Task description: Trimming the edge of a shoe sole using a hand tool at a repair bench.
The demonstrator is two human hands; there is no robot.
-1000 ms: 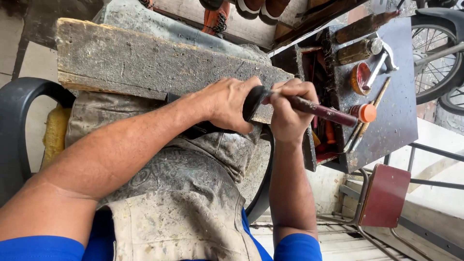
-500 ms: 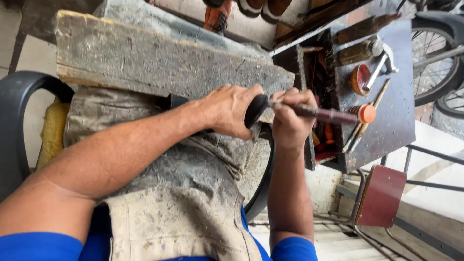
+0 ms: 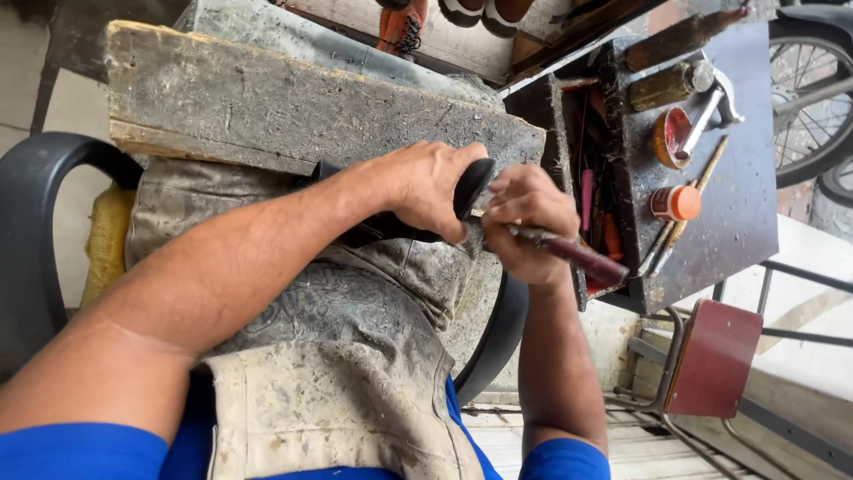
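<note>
My left hand (image 3: pixel 431 187) grips a black shoe (image 3: pixel 378 227) that rests on my lap over a stained grey apron (image 3: pixel 329 356), its dark rounded end (image 3: pixel 474 185) showing past my fingers. My right hand (image 3: pixel 529 222) is closed around a tool with a dark red handle (image 3: pixel 582 258). The tool's thin metal tip meets the shoe's end between my two hands. A worn, dirty wooden board (image 3: pixel 293 107) lies across my knees just beyond the shoe.
A grimy dark work table (image 3: pixel 720 196) stands at the right with an orange-capped pot (image 3: pixel 675 203), a small open tin (image 3: pixel 671 135), brushes and metal tools. A red stool (image 3: pixel 715 356) sits below it. A black chair arm (image 3: pixel 35 231) is at left, a bicycle wheel (image 3: pixel 809 98) far right.
My right hand and the tool have tilted, the handle now pointing lower to the right. The left hand keeps its hold on the shoe.
</note>
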